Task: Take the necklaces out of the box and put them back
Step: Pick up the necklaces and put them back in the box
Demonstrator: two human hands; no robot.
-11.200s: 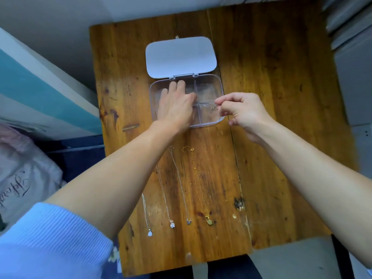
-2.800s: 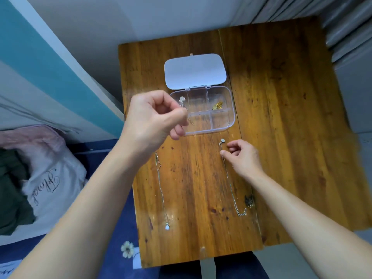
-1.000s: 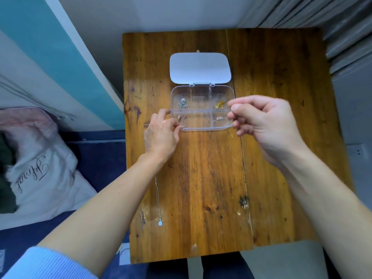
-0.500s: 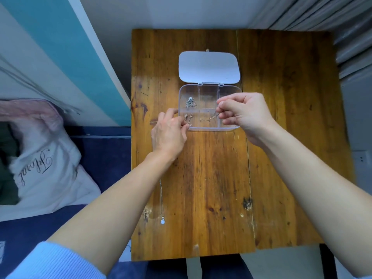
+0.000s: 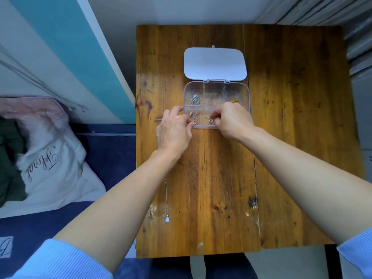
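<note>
A clear plastic compartment box (image 5: 248,93) lies open on the wooden table (image 5: 291,137), its white lid (image 5: 215,63) folded back. A silver necklace (image 5: 195,100) is bunched in the far left compartment and a gold necklace (image 5: 234,101) shows at the far right. My left hand (image 5: 174,130) pinches a thin silver chain (image 5: 194,118) at the box's near left corner. My right hand (image 5: 231,119) pinches another silver chain (image 5: 209,119) over the near middle compartment. One silver necklace with a white pendant (image 5: 166,206) lies stretched out on the table under my left forearm.
A white and teal wall panel (image 5: 80,57) runs along the table's left edge. A pink pillow with script lettering (image 5: 46,158) lies on dark blue bedding at the left. Grey slats (image 5: 358,37) stand at the right.
My right hand has come down and towards me, lowering its chain into the near part of the box. My left hand stays at the near left corner.
</note>
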